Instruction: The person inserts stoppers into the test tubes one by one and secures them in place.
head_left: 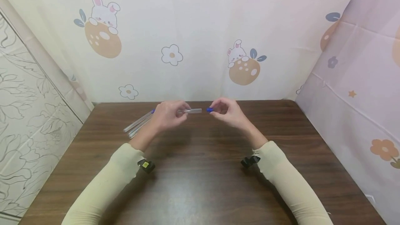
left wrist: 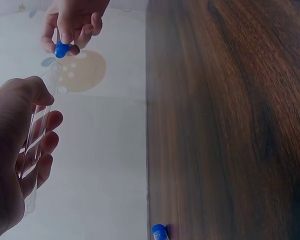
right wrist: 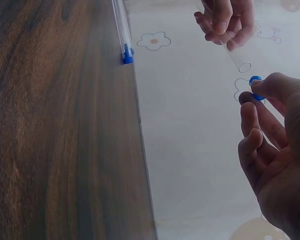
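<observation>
My left hand point(head_left: 170, 115) grips a clear glass test tube point(head_left: 195, 110), its open mouth pointing right toward the other hand. In the left wrist view the tube point(left wrist: 36, 145) runs along the palm between thumb and curled fingers. My right hand point(head_left: 229, 114) pinches a small blue stopper point(head_left: 209, 109) between thumb and fingertips. A short gap separates the stopper point(right wrist: 256, 87) from the tube's mouth point(right wrist: 245, 67) in the right wrist view. Beside the left forearm, further test tubes point(head_left: 137, 122) lie on the table, at least one with a blue stopper point(right wrist: 128, 57).
The dark wood-grain table point(head_left: 193, 169) reaches back to a pale curtain point(head_left: 200, 68) printed with rabbits and flowers. More patterned cloth hangs at the right, and a flower-line panel point(head_left: 28, 131) stands at the left. A small black camera point(head_left: 250, 161) sits on each wrist.
</observation>
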A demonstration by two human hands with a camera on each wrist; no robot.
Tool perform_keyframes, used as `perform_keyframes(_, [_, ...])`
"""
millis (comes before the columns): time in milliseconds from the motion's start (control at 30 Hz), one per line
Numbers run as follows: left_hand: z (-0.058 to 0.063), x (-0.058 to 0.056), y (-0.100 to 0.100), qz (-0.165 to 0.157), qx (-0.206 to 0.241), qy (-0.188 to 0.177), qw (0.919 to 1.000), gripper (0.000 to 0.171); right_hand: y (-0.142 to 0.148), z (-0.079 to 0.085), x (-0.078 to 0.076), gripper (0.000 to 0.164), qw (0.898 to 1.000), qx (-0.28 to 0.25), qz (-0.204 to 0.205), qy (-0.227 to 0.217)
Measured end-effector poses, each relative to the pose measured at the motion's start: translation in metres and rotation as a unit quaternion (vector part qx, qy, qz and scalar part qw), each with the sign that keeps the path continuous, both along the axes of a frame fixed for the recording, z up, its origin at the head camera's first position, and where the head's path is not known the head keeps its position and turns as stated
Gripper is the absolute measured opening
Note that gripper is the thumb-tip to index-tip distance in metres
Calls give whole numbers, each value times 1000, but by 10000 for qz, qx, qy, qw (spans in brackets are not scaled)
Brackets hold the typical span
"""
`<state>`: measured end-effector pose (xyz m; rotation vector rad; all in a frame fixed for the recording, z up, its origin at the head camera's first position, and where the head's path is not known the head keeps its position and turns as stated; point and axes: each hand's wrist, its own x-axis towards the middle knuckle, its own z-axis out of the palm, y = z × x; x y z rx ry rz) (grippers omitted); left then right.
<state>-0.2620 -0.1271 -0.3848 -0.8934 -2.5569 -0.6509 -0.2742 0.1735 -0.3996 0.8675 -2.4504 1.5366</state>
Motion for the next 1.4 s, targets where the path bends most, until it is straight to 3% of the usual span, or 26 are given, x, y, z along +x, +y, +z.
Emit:
perform_keyframes(367, [3,4,7,-79,142,-178,9997,20,-6,1,1,19,10000,-6,52,40])
perform_keyframes(1400, [-2,8,5,-127,300,-73,9994,19,-5,-2,4,23,9998,-150,-17,-118])
